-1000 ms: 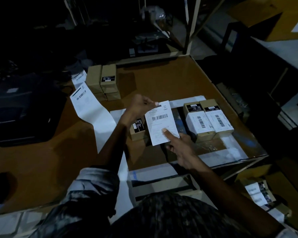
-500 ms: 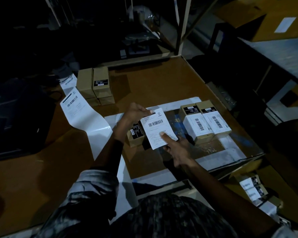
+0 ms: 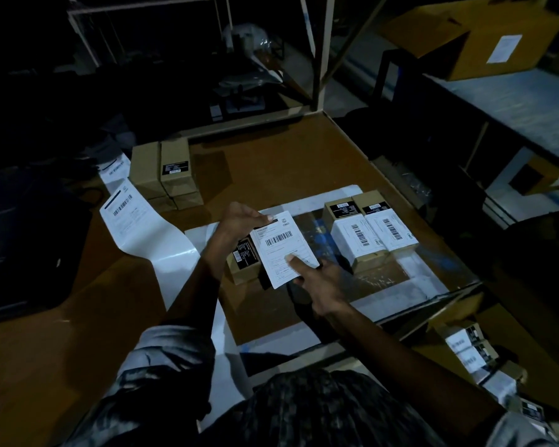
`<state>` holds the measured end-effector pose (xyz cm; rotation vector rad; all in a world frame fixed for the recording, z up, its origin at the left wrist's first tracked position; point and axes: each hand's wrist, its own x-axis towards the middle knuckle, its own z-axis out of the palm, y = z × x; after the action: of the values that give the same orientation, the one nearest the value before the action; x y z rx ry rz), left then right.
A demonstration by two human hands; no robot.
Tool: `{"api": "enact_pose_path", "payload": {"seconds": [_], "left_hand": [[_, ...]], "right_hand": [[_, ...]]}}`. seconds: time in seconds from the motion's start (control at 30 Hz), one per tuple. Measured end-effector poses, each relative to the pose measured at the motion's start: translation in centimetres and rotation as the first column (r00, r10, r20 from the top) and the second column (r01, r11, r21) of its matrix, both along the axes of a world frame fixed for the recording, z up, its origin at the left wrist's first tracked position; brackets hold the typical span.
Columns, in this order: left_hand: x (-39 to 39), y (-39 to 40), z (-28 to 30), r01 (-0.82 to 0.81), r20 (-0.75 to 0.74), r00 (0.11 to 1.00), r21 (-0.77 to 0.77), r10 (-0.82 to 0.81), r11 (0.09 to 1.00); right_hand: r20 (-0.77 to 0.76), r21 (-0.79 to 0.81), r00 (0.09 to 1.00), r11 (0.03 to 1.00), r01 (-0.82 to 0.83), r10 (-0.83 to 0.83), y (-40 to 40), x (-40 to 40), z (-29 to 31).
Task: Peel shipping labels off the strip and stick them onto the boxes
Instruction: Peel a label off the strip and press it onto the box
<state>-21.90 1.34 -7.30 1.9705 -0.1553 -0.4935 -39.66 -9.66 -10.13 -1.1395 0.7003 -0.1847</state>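
A white shipping label (image 3: 279, 245) with a barcode is held flat over a small brown box (image 3: 243, 261) at the middle of the table. My left hand (image 3: 239, 221) pinches the label's top left corner. My right hand (image 3: 317, 280) grips its lower right edge, thumb on the printed face. The box shows only its left part with a black sticker; the label hides the rest. Two labelled boxes (image 3: 370, 237) stand side by side to the right. The white label strip (image 3: 142, 227) curls across the table's left side toward me.
A stack of unlabelled brown boxes (image 3: 165, 172) sits at the back left. A dark printer-like machine (image 3: 23, 246) fills the far left. More labelled boxes (image 3: 475, 353) lie below the table's right edge (image 3: 433, 295). A large carton (image 3: 484, 33) rests on a shelf at the top right.
Both hands have brought the label lower and closer over the small box. The camera has shifted, so the scene slid slightly left. Nothing else on the table moved.
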Motion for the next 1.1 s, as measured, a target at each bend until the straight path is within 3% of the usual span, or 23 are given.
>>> {"api": "enact_pose_path", "payload": {"seconds": [0.47,1.1], "left_hand": [[-0.21,-0.14,0.22,-0.009,-0.043,0.999,-0.001,0.009,1.000],[-0.20,-0.61,-0.35,-0.020,0.039,0.999,-0.015,0.021,1.000]], "right_hand": [[-0.028,0.046,1.000,0.999,0.009,-0.007,-0.16,0.25,-0.37],[-0.033,0.041,0.999,0.999,0.032,-0.031,-0.05,0.75,-0.92]]}}
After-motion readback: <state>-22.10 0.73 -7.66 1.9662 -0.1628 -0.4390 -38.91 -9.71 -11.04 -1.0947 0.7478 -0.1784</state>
